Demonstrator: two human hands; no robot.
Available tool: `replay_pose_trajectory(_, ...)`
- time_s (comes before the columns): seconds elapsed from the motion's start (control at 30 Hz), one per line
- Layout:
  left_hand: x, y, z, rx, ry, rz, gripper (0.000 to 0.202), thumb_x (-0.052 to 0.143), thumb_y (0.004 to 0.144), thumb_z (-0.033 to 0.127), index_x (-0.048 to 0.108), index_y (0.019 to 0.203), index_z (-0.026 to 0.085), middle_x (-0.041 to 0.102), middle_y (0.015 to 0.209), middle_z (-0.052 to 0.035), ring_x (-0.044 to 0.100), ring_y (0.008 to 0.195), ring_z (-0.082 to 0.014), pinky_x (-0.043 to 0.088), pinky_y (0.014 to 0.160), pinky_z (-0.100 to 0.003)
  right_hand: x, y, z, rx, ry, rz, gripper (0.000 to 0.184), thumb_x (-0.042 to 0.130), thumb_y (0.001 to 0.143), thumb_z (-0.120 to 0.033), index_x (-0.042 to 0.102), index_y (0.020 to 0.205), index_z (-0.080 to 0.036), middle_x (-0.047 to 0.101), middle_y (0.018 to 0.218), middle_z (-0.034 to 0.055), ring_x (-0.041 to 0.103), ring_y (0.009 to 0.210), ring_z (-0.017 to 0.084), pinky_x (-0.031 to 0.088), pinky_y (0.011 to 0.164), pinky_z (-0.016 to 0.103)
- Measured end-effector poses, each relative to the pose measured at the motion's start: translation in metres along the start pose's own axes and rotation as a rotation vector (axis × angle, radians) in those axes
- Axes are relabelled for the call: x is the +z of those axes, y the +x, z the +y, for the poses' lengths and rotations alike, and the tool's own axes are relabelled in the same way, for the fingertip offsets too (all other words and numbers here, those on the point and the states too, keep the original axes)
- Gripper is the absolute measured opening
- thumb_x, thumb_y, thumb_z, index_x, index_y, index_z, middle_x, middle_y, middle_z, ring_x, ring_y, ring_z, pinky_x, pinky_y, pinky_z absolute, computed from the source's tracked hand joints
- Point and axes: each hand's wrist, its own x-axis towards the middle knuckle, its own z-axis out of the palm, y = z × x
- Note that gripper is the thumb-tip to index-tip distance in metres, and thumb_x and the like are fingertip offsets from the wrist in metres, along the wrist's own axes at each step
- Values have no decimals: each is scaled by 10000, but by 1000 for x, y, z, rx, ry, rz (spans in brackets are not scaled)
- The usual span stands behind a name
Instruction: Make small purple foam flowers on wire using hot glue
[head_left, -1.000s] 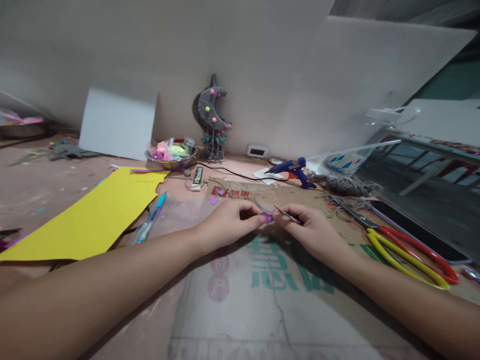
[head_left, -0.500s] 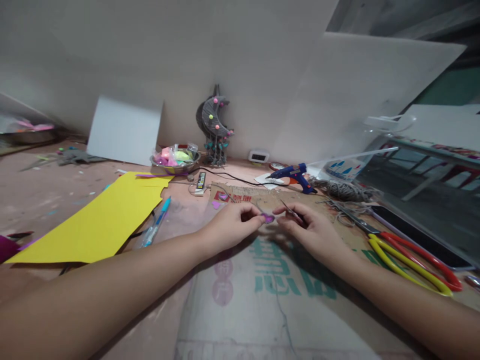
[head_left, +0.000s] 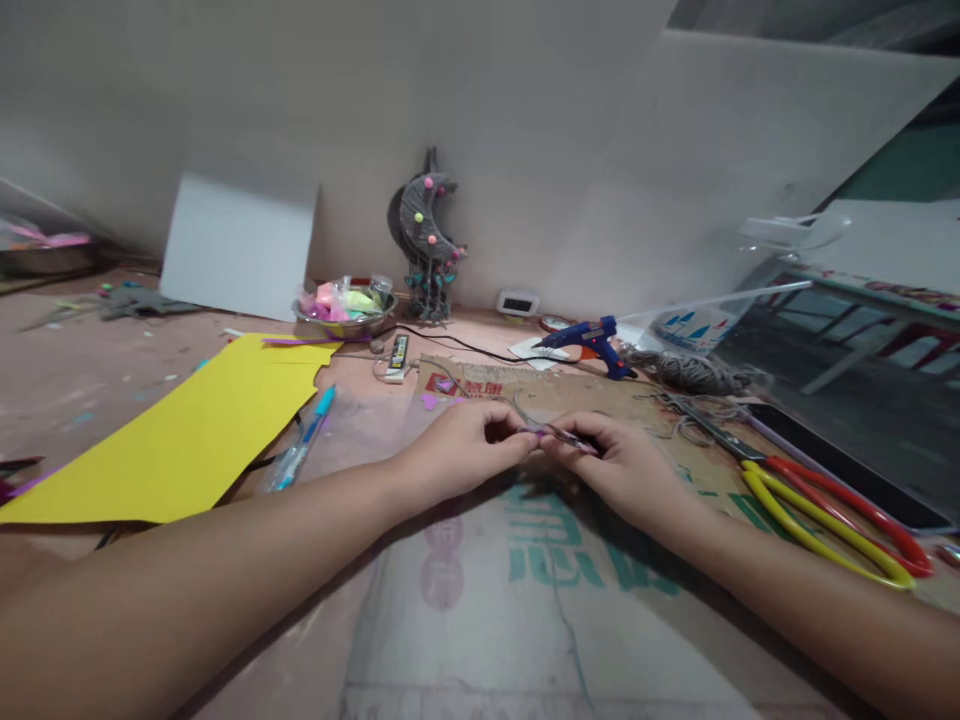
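Observation:
My left hand (head_left: 466, 446) pinches a small purple piece (head_left: 534, 430) between thumb and fingers, low over a flattened cardboard sheet (head_left: 547, 590). My right hand (head_left: 616, 462) is closed round a small pair of metal scissors (head_left: 564, 435), whose blades reach the purple piece. Both hands meet at the middle of the view, fingertips almost touching.
A yellow paper sheet (head_left: 187, 430) and a blue pen (head_left: 304, 450) lie at the left. Large red-and-yellow scissors (head_left: 825, 510), a dark phone (head_left: 840, 465), twine (head_left: 686, 372) and a blue glue gun (head_left: 589, 340) lie at the right. A bowl of coloured bits (head_left: 345, 305) and a moon ornament (head_left: 424, 245) stand by the wall.
The scissor blades have come down onto the purple piece after being lifted slightly away half a second ago. Both hands stay close together in the same spot.

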Motion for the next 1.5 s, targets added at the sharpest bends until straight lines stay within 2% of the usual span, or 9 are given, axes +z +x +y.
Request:
replay_pose_trajectory(0.17,0,-2,0,-2,33,-4,204,508,788,332,614,770,159,633,745,-6,557,698,-139,398,607,-228,1,-2,-3,42,62,-32,179,534,786,-323,634,767,-175,548,556,-23,477,462,101,357,449,213)
replay_pose_trajectory(0.3,-1,-2,4,7,22,8,193,466,798,273,618,760,161,634,746,-8,557,707,-138,400,631,-230,-1,-1,-2,37,47,-2,224,537,791,-376,621,738,-175,535,552,-22,453,466,96,333,435,206)
replay_pose_trajectory(0.43,-3,-1,6,-14,-33,62,201,469,812,306,592,749,159,609,713,-2,537,672,-125,396,609,-219,-3,0,0,35,18,22,274,518,812,-412,619,733,-170,545,575,-17,458,498,99,335,453,208)
replay_pose_trajectory(0.57,-2,0,4,10,-52,68,198,494,811,328,583,758,159,597,712,5,523,663,-114,391,607,-211,-2,0,2,45,22,1,275,509,830,-414,607,751,-170,569,599,-11,488,514,107,360,462,209)
replay_pose_trajectory(0.63,-2,0,2,12,-45,74,185,499,808,319,579,754,161,595,710,9,518,654,-110,386,599,-208,-3,-1,5,-1,-5,20,260,498,845,-405,606,800,-173,598,648,1,527,555,120,396,492,215)
replay_pose_trajectory(0.8,-2,-1,2,-7,-44,106,145,501,800,287,564,748,167,603,727,14,531,674,-110,392,618,-210,-14,-3,18,-297,-277,226,265,467,880,-327,563,1080,-184,642,952,72,598,815,181,468,678,278)
replay_pose_trajectory(0.97,-3,0,2,-24,-12,130,129,499,792,277,545,733,172,607,730,20,532,680,-110,385,611,-210,-26,-5,30,-492,-623,199,252,468,893,-285,606,1082,-192,613,809,62,566,737,190,433,633,297)
replay_pose_trajectory(1.23,-3,-1,4,-43,21,130,131,497,782,284,534,724,173,599,715,19,523,660,-113,376,585,-218,-22,-6,28,-580,-795,240,235,483,888,-258,641,1045,-183,599,752,49,545,701,169,392,606,275)
replay_pose_trajectory(1.5,-4,-1,3,-31,16,119,127,500,780,282,546,729,174,597,713,20,529,666,-117,388,593,-226,-20,-5,29,-584,-820,243,227,474,890,-263,649,1011,-183,609,742,50,536,680,166,361,580,272)
